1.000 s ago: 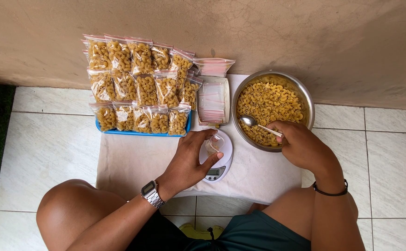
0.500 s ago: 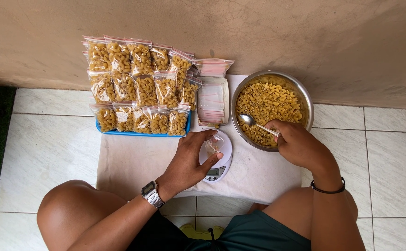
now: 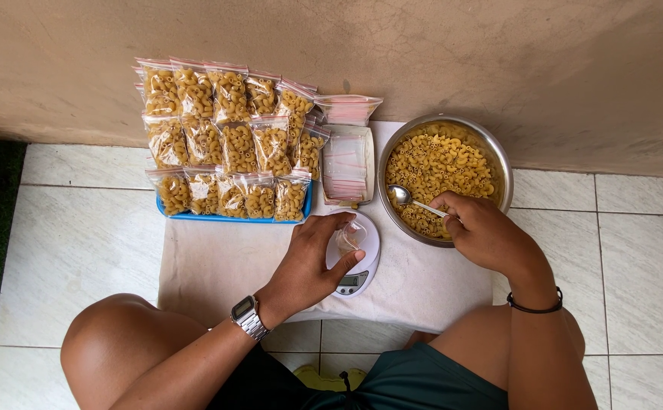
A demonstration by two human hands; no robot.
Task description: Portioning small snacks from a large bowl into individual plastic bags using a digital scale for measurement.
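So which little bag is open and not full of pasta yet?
The small clear bag on the white scale, held open by the left hand. The filled bags on the blue tray are packed with macaroni.

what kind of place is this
Probably a home floor used for small-scale food packing: a tiled floor by a bare wall, a bowl of macaroni, a scale and filled bags.

Clear bag point(image 3: 352, 234) open on scale point(image 3: 358, 267); spoon point(image 3: 415, 200) over macaroni.
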